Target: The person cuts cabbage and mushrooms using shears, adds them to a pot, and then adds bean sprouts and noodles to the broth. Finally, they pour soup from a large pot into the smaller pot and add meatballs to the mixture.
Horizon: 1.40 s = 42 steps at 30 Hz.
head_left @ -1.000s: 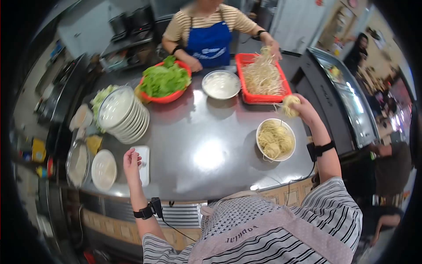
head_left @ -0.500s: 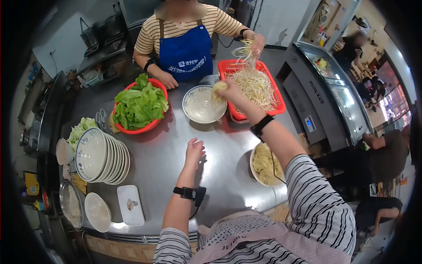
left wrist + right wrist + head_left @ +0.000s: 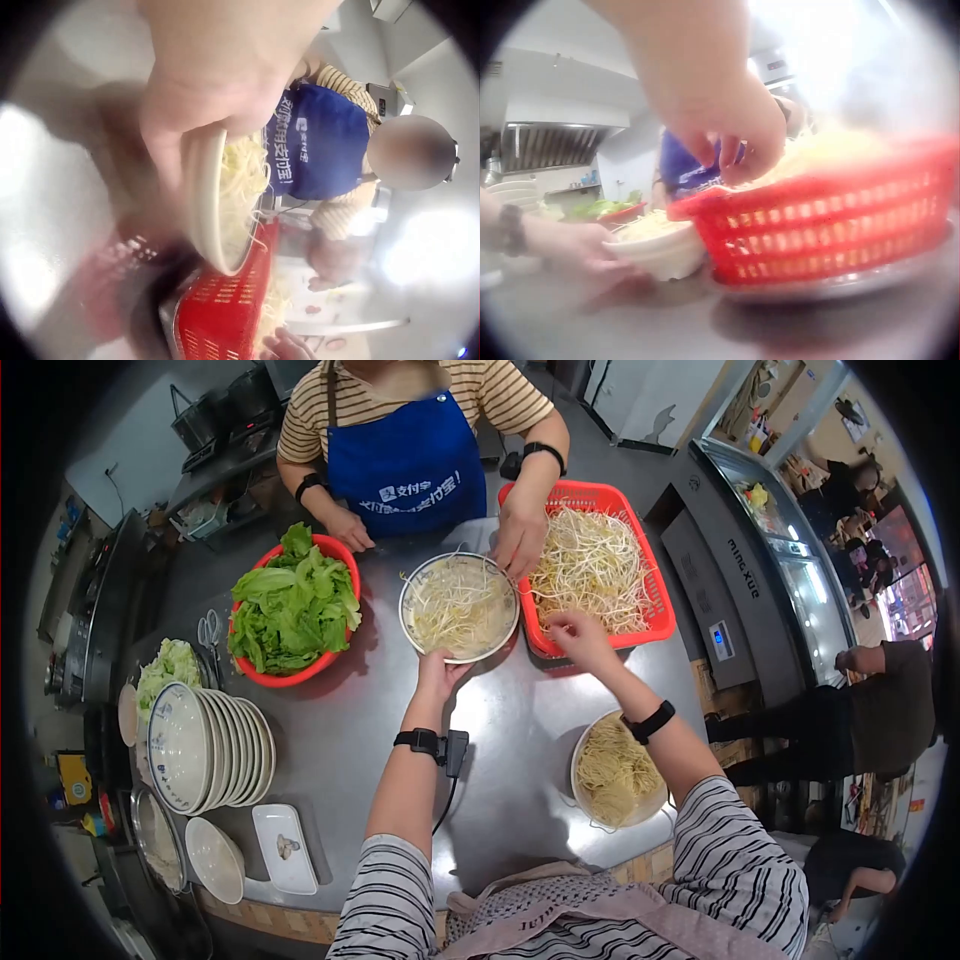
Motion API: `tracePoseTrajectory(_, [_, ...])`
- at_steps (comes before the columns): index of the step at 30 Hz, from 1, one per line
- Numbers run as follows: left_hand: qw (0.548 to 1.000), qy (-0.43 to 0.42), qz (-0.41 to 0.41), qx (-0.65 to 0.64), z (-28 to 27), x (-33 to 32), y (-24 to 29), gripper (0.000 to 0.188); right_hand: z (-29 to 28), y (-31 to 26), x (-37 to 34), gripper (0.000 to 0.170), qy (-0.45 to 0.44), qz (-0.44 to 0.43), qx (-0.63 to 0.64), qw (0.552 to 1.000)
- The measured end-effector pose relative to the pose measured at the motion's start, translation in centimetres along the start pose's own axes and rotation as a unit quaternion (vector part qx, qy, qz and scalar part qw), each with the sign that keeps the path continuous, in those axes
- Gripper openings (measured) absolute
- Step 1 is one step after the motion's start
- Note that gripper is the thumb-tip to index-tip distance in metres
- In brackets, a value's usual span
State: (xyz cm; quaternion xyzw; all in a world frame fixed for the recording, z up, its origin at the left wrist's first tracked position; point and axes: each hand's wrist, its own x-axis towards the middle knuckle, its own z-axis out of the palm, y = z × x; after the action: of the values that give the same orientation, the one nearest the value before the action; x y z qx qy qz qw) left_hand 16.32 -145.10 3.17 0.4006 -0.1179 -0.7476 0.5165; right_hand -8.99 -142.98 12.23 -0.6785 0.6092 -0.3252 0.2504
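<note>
My left hand (image 3: pixel 436 676) grips the near rim of a patterned white bowl (image 3: pixel 492 632), thumb over the edge and fingers underneath in the left wrist view. Bean sprouts (image 3: pixel 452 598) lie in the bowl and hide most of its inside. Across the table, another person's hand (image 3: pixel 523 535) is at the bowl's right rim. My right hand (image 3: pixel 584 644) is by the near left corner of the red basket (image 3: pixel 657 592), which is heaped with bean sprouts. In the right wrist view its fingers hang loosely curled above the basket's rim, with nothing visible in them.
A white bowl of noodles (image 3: pixel 615 765) stands at the near right. Left are a red bowl (image 3: pixel 300 677) of lettuce, a leaning stack of bowls (image 3: pixel 212 750), a white dish (image 3: pixel 287 850) with a small item, a single white bowl (image 3: pixel 215 860) and scissors (image 3: pixel 208 628). A metal tray (image 3: pixel 847 286) lies beneath the basket.
My right hand carried noodles from their bowl to the patterned bowl, then moved right, without them, to the basket. My left hand moved up and took the bowl's rim. Sprouts now fill the bowl.
</note>
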Motion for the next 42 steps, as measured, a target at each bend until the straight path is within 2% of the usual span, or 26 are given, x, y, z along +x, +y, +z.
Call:
tracePoseTrajectory(2, [1.0, -0.001, 0.001, -0.001, -0.7, 0.0, -0.3, 0.057, -1.4, 3.2, 1.2, 0.03, 0.018, 0.038, -0.04, 0.998])
tracePoseTrajectory(4, [1.0, 0.003, -0.003, 0.029, -1.3, -0.2, -0.4, 0.056, -3.2, 3.4, 3.0, 0.045, 0.158, -0.044, -0.164, 0.973])
tracePoseTrajectory(6, [0.998, 0.007, -0.005, 0.058, -2.0, -1.2, -0.7, 0.055, -5.1, 2.5, 6.1, 0.053, 0.273, -0.038, -0.302, 0.913])
tracePoseTrajectory(8, [0.997, 0.013, 0.0, 0.07, -2.1, -2.8, -1.1, 0.054, -5.4, 2.7, 8.6, 0.05, 0.249, -0.029, -0.367, 0.896])
tracePoseTrajectory(9, [0.997, 0.017, -0.004, 0.074, -2.3, -3.6, -1.3, 0.055, -5.4, 3.0, 9.7, 0.048, 0.188, -0.031, -0.386, 0.903])
tracePoseTrajectory(10, [0.997, 0.023, -0.008, 0.078, -2.5, -4.2, -1.4, 0.055, -5.5, 3.4, 10.8, 0.045, 0.127, -0.035, -0.401, 0.907])
tracePoseTrajectory(12, [0.998, 0.031, -0.018, 0.061, -2.9, -5.5, -2.2, 0.061, -5.5, 4.0, 12.4, 0.038, -0.094, -0.053, -0.394, 0.913])
tracePoseTrajectory(15, [0.996, 0.037, -0.043, 0.063, -3.6, -7.8, -2.9, 0.068, -7.4, 4.1, 14.1, 0.031, -0.044, -0.035, -0.341, 0.938])
tracePoseTrajectory(18, [0.995, 0.042, -0.058, 0.068, -4.3, -9.5, -3.7, 0.067, -11.2, 0.1, 12.9, 0.026, 0.076, 0.034, -0.165, 0.983])
tracePoseTrajectory(21, [0.995, 0.04, -0.051, 0.079, -4.1, -11.0, -4.3, 0.065, -11.9, 1.0, 12.5, 0.026, 0.062, -0.034, -0.262, 0.963])
tracePoseTrajectory(24, [0.995, 0.031, -0.045, 0.079, -3.7, -12.0, -4.7, 0.064, -14.0, -1.4, 11.8, 0.028, 0.172, -0.049, -0.161, 0.971])
tracePoseTrajectory(26, [0.996, 0.026, -0.047, 0.067, -3.7, -12.4, -5.2, 0.064, -15.1, -3.0, 11.1, 0.024, 0.189, -0.08, -0.122, 0.971])
tracePoseTrajectory(28, [0.997, 0.008, -0.049, 0.064, -4.1, -12.3, -5.7, 0.068, -16.2, -7.8, 9.0, 0.022, 0.189, -0.084, -0.082, 0.975])
tracePoseTrajectory(29, [0.997, 0.002, -0.049, 0.058, -4.2, -12.4, -5.9, 0.07, -16.2, -9.5, 7.9, 0.022, 0.164, -0.081, -0.038, 0.982])
tracePoseTrajectory(32, [0.998, 0.004, -0.038, 0.041, -3.4, -13.2, -5.9, 0.07, -13.6, -9.8, 5.8, 0.025, 0.036, -0.088, 0.112, 0.989])
tracePoseTrajectory(34, [0.999, -0.002, -0.017, 0.032, -2.2, -14.1, -5.4, 0.071, -8.4, -10.1, 2.8, 0.027, 0.024, -0.109, 0.016, 0.994])
tracePoseTrajectory(35, [1.0, -0.007, -0.008, 0.028, -1.6, -14.7, -5.2, 0.071, -6.6, -12.9, 0.0, 0.034, -0.06, -0.11, 0.016, 0.992])
tracePoseTrajectory(36, [1.0, -0.01, -0.001, 0.027, -1.4, -15.0, -5.1, 0.071, -2.4, -9.9, -0.5, 0.039, -0.069, -0.12, -0.015, 0.99])
tracePoseTrajectory(38, [0.999, -0.014, 0.014, 0.026, -1.3, -15.7, -5.2, 0.071, 1.9, -9.2, -4.4, 0.043, -0.145, -0.262, -0.054, 0.953])
tracePoseTrajectory(41, [0.998, 0.038, 0.035, 0.042, -0.8, -18.5, -5.0, 0.069, 1.1, -10.1, -8.3, 0.051, -0.171, -0.205, -0.091, 0.959])
tracePoseTrajectory(42, [0.997, 0.04, 0.05, 0.045, -1.0, -19.4, -5.3, 0.069, 0.6, -9.8, -9.5, 0.056, -0.151, -0.147, -0.042, 0.977])
